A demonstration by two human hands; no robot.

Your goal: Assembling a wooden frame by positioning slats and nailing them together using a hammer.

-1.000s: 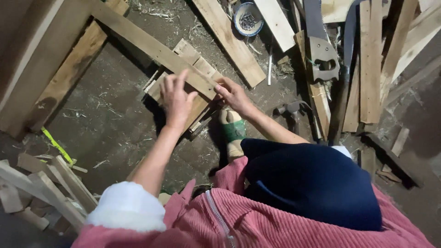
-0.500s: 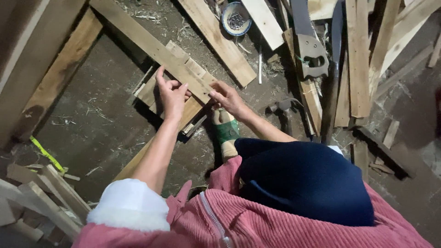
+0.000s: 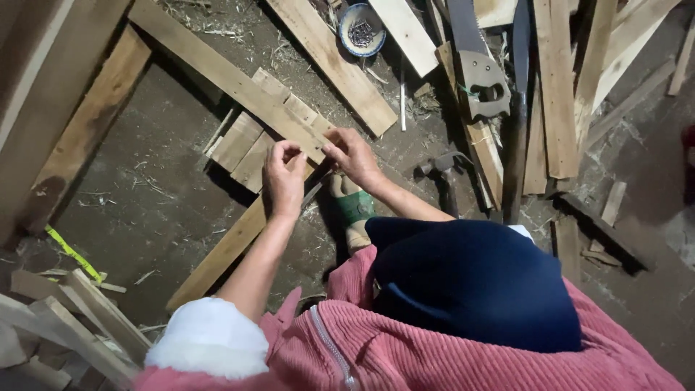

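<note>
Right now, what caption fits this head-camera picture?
Left hand and right hand pinch at the long pale wooden plank crossing short boards on the dirt floor.

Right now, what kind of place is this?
Probably a rough woodworking spot on a dirt floor. Wooden planks lie scattered about, a handsaw and a hammer rest on the ground, and a small bowl of nails sits nearby.

No packages, labels, signs or screens showed anywhere on the dirt floor or among the boards.
</note>
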